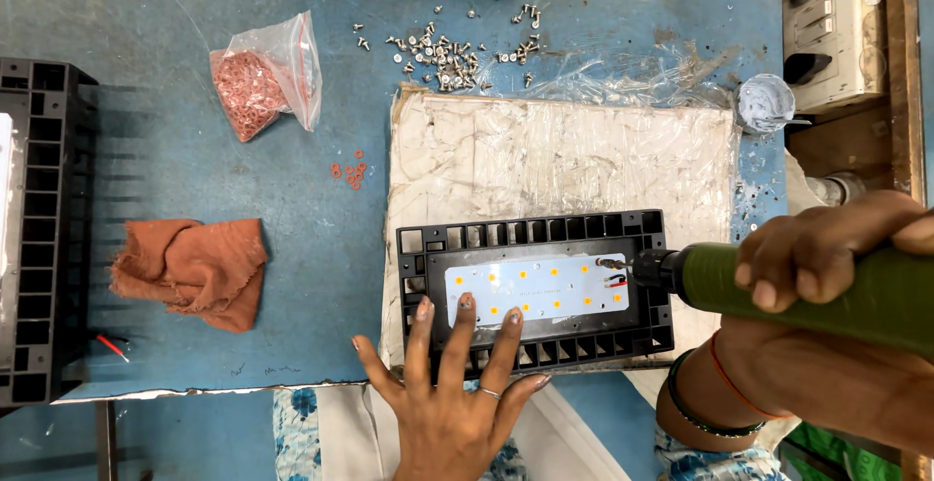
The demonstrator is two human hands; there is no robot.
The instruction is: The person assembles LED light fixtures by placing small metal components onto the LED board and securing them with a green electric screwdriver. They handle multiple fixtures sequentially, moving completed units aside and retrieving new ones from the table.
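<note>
Pressing down with spread fingers, the left hand (452, 393) lies flat and open on the near edge of a black finned lamp housing (533, 291), its fingertips reaching the white LED board (537, 289) seated in the housing. The right hand (827, 257) is closed around a green electric screwdriver (808, 291), whose bit touches the right end of the LED board beside short red and black wires. The housing sits on a plastic-wrapped pad (564, 155) lying on the blue tabletop (146, 14). Beyond the pad, loose silver screws (448, 53) lie scattered. To the left are a clear bag of red washers (263, 77), a few loose washers (350, 172), a crumpled orange cloth (195, 272), and another black housing (39, 233) at the edge.
</note>
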